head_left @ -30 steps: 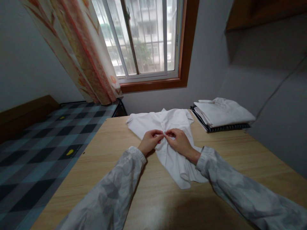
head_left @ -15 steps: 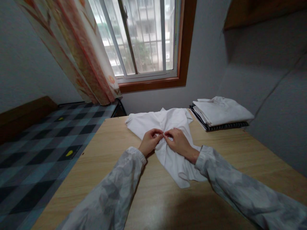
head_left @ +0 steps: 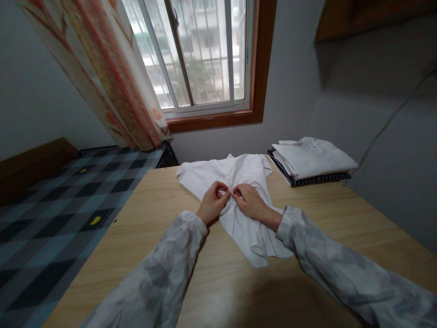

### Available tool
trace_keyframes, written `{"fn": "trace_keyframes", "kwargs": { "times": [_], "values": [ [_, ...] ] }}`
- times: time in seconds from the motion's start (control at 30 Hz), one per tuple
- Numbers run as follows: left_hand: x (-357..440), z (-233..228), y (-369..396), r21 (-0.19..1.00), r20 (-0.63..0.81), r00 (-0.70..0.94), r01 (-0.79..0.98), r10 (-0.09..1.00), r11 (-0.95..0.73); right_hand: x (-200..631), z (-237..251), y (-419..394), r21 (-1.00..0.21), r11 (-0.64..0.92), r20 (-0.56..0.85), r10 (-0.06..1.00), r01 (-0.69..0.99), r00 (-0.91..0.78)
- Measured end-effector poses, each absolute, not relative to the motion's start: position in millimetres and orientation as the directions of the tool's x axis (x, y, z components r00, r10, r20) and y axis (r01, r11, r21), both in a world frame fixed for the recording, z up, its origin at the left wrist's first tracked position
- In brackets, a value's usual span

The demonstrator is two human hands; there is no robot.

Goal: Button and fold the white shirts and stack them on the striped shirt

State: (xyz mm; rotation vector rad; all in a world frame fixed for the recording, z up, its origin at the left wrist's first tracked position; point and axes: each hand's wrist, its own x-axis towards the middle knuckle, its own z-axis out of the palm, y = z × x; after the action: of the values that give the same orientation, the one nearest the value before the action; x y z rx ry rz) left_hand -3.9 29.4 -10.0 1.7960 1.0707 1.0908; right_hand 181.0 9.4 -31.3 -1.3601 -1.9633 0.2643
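A white shirt point(head_left: 247, 234) lies spread on the wooden table, its collar end toward the window and its hem toward me. My left hand point(head_left: 214, 200) pinches the front placket near the middle of the shirt. Right beside it, my right hand point(head_left: 251, 200) pinches the same strip of cloth, and the fingertips of both hands nearly meet. Whatever small part sits between the fingertips is hidden. Below the hands a small button point(head_left: 231, 213) shows on the placket.
On the table's far right corner stands a stack of folded clothes point(head_left: 314, 159), white on top and dark beneath. The wooden table point(head_left: 150, 237) borders a bed with a checked sheet point(head_left: 75, 214) on the left. Behind are a window point(head_left: 205, 59) and a curtain point(head_left: 112, 77).
The view has shifted slightly. Both hands stay at the same spot on the placket, with only small movements of the fingers.
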Motion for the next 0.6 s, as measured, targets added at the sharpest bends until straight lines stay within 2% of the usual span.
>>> {"fn": "trace_keyframes", "kwargs": {
  "times": [0.2,0.43,0.6],
  "values": [
    [-4.4,-3.0,22.3,0.764,0.33,0.299,0.473,0.895,-0.439,178.5,-29.2,5.6,-0.472,0.414,0.445,0.874,0.779,-0.195],
    [-2.1,-6.5,21.7,0.643,0.404,0.276,0.592,0.872,-0.485,178.2,-20.1,-3.6,-0.434,0.399,0.469,0.866,0.808,-0.175],
    [-2.0,-9.0,22.6,0.604,0.414,0.294,0.62,0.861,-0.502,179.7,-19.2,-4.0,-0.456,0.407,0.455,0.871,0.792,-0.186]
  ]
}}
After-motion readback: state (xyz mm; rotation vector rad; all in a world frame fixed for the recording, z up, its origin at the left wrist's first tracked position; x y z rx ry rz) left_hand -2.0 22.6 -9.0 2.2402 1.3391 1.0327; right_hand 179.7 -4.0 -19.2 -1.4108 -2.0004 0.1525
